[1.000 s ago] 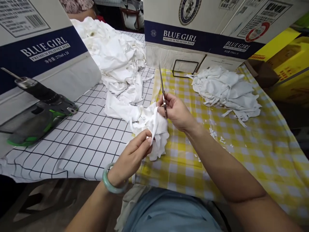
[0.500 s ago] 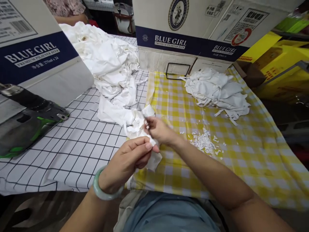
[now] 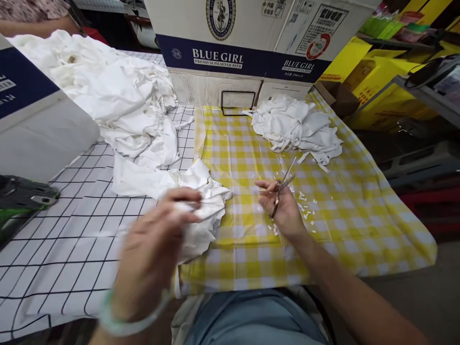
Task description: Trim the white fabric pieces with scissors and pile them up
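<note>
The left hand (blurred) seems to pinch a strap of the white cloth on the tabletop; the right hand is clamped on splayed scissors near snippets. Beyond, a white pile and wire stand front the far carton, contents hidden.

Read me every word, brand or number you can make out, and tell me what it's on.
"BLUE GIRL": twice on the back carton.
"PREMIUM PILSENER BEER": same carton, under the left BLUE GIRL.
Too small to read: its other print, including the round emblem and the label with a red ring.
Left carton: lettering cut off by the picture's edge.
Yellow packaging: characters too small.
</note>
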`<state>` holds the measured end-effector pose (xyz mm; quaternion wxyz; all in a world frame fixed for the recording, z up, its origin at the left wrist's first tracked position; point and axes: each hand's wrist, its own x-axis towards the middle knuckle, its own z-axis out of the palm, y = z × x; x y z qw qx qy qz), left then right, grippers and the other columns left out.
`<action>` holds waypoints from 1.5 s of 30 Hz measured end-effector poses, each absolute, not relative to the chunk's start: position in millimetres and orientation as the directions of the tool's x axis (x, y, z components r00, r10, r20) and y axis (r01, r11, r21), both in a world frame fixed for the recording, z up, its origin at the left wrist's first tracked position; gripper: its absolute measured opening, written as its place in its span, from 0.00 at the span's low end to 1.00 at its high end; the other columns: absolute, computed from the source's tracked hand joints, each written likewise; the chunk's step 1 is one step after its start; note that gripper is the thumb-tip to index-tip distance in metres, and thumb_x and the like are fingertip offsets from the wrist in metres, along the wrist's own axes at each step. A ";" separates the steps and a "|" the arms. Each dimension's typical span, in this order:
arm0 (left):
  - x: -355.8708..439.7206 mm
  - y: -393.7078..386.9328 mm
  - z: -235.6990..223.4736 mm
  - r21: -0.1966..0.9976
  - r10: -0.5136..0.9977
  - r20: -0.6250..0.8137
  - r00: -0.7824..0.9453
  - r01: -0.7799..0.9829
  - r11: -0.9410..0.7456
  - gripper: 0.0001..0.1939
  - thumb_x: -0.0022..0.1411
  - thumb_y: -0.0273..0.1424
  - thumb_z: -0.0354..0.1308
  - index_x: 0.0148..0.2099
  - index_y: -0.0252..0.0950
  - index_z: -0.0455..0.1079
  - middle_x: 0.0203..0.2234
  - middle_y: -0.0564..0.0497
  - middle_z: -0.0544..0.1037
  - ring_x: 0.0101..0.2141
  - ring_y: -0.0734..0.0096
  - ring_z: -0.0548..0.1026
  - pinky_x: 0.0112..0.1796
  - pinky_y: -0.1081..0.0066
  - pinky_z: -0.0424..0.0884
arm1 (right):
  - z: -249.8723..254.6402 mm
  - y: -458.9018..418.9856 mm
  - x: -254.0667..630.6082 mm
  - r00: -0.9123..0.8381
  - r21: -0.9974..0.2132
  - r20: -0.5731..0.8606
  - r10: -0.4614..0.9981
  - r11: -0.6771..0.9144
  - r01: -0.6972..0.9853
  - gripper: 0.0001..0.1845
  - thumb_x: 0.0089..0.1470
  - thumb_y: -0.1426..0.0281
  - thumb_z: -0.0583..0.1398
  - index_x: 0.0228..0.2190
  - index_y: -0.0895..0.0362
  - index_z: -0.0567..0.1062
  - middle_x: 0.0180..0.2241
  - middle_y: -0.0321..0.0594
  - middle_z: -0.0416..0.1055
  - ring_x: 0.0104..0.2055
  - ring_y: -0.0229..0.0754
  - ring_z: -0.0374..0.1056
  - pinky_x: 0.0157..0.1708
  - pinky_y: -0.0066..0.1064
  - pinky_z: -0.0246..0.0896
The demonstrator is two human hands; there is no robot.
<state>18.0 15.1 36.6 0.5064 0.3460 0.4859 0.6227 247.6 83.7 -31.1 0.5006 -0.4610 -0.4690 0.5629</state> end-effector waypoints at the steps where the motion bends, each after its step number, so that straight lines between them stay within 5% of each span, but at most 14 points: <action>1: 36.4 18.8 29.6 0.957 0.985 -0.061 -0.162 -0.291 0.011 0.10 0.61 0.32 0.61 0.29 0.36 0.79 0.45 0.45 0.75 0.48 0.59 0.72 0.51 0.64 0.69 | -26.3 78.8 243.4 -0.189 -0.984 -0.037 0.981 -0.069 -0.162 0.25 0.39 0.64 0.73 0.32 0.52 0.64 0.49 0.39 0.71 0.54 0.45 0.66 0.57 0.41 0.58; 4: 74.8 29.9 12.9 0.934 0.999 -0.026 -0.022 -0.358 0.017 0.11 0.64 0.31 0.57 0.34 0.36 0.81 0.50 0.45 0.73 0.51 0.59 0.71 0.55 0.63 0.66 | -23.9 58.9 215.9 -0.378 -0.938 -0.091 0.921 -0.206 -0.278 0.22 0.42 0.65 0.72 0.31 0.52 0.64 0.42 0.35 0.72 0.47 0.42 0.69 0.50 0.36 0.63; 8: 86.0 38.5 3.7 0.894 0.997 -0.072 -0.037 -0.445 0.048 0.11 0.63 0.30 0.57 0.32 0.34 0.80 0.43 0.44 0.75 0.45 0.65 0.73 0.44 0.71 0.71 | -44.4 41.4 199.2 -0.332 -0.890 -0.226 0.916 -0.333 -0.312 0.18 0.49 0.60 0.67 0.31 0.53 0.64 0.31 0.32 0.67 0.34 0.37 0.66 0.38 0.30 0.63; 10: 86.9 40.2 -1.8 0.880 0.988 -0.144 -0.063 -0.466 0.099 0.12 0.63 0.30 0.57 0.29 0.34 0.78 0.40 0.46 0.73 0.33 0.74 0.71 0.32 0.76 0.68 | -49.8 41.5 211.0 -0.376 -0.929 -0.235 0.896 -0.321 -0.185 0.19 0.49 0.58 0.67 0.33 0.54 0.65 0.31 0.32 0.65 0.33 0.37 0.64 0.36 0.30 0.62; 13: 91.3 39.9 -14.5 0.906 0.978 -0.180 -0.108 -0.405 0.122 0.12 0.63 0.31 0.57 0.28 0.33 0.75 0.40 0.49 0.69 0.28 0.80 0.64 0.25 0.78 0.61 | -40.8 49.7 243.1 -0.332 -0.979 -0.132 0.934 -0.070 0.192 0.20 0.48 0.57 0.68 0.35 0.54 0.67 0.35 0.38 0.68 0.38 0.42 0.64 0.40 0.34 0.61; 16: 97.6 36.5 -25.6 0.954 0.989 -0.124 -0.084 -0.283 0.095 0.13 0.66 0.33 0.55 0.30 0.34 0.73 0.41 0.49 0.66 0.29 0.78 0.62 0.26 0.76 0.60 | -22.5 58.4 270.0 -0.358 -0.817 -0.003 0.934 0.205 0.540 0.22 0.43 0.54 0.69 0.30 0.55 0.68 0.34 0.41 0.68 0.38 0.46 0.63 0.41 0.38 0.58; 20: 103.4 31.6 -30.0 0.983 0.993 -0.115 -0.028 -0.149 0.110 0.14 0.69 0.35 0.51 0.32 0.35 0.70 0.42 0.49 0.65 0.26 0.77 0.60 0.27 0.73 0.61 | -11.6 60.4 281.5 -0.464 -0.679 -0.070 0.883 0.299 0.671 0.23 0.42 0.53 0.70 0.25 0.55 0.67 0.25 0.36 0.67 0.30 0.41 0.61 0.34 0.34 0.55; 29: 109.5 30.6 -29.8 0.999 0.997 0.027 0.069 0.022 -0.028 0.13 0.70 0.32 0.47 0.34 0.37 0.68 0.39 0.48 0.63 0.41 0.65 0.66 0.41 0.66 0.65 | -16.9 60.3 286.8 -0.494 -0.710 -0.092 0.864 0.291 0.641 0.23 0.39 0.60 0.72 0.20 0.56 0.63 0.20 0.31 0.64 0.26 0.36 0.59 0.29 0.29 0.51; 45: 117.3 32.1 -30.4 0.995 0.994 0.070 0.078 0.064 -0.075 0.12 0.69 0.30 0.49 0.33 0.37 0.69 0.38 0.48 0.65 0.41 0.64 0.66 0.41 0.66 0.66 | -22.2 58.4 290.8 -0.477 -0.752 -0.102 0.873 0.246 0.612 0.23 0.40 0.62 0.72 0.17 0.56 0.62 0.18 0.29 0.61 0.23 0.33 0.55 0.28 0.28 0.49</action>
